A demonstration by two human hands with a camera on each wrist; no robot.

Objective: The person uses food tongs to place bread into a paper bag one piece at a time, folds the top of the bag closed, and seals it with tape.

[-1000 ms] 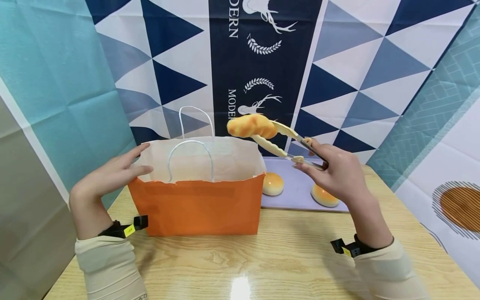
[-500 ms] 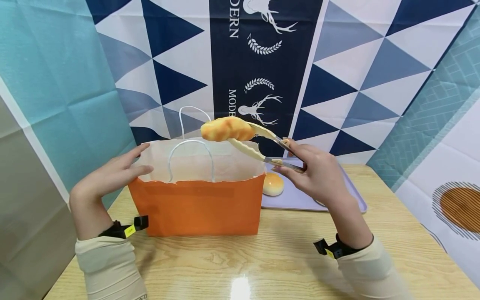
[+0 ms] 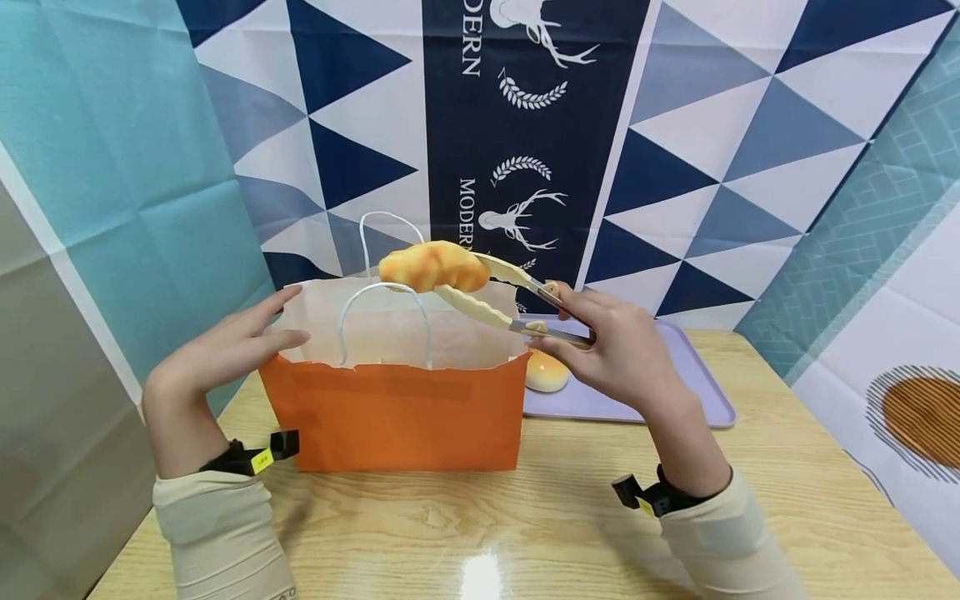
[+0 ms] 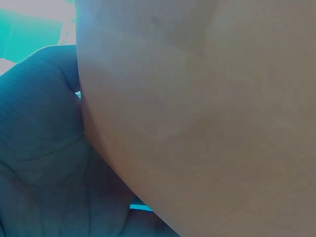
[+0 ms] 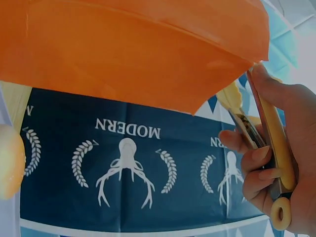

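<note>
My right hand (image 3: 618, 346) grips a pair of tongs (image 3: 517, 279) with pale yellow, scalloped ends. Between those ends is a golden, ridged bread roll (image 3: 435, 267), held above the opening of an orange paper bag (image 3: 397, 417). The bag stands upright with its mouth open and two white handles raised. At its left rim, my left hand (image 3: 221, 354) holds the side, thumb toward the front and index finger toward the back. In the left wrist view the bag's paper (image 4: 197, 123) hides much of this hand. The right wrist view shows fingers wrapped round the tongs' handles (image 5: 276, 143).
A lilac tray (image 3: 693, 367) lies to the right, behind the bag. On it sits a round glazed bun (image 3: 547, 372), partly covered by my right hand. Everything stands on a wooden table (image 3: 450, 533), with patterned cloth (image 3: 517, 125) hanging close behind.
My right hand has carried the tongs and bread roll leftward, from beside the bag's right edge to over its opening. My left hand stays in place at the rim.
</note>
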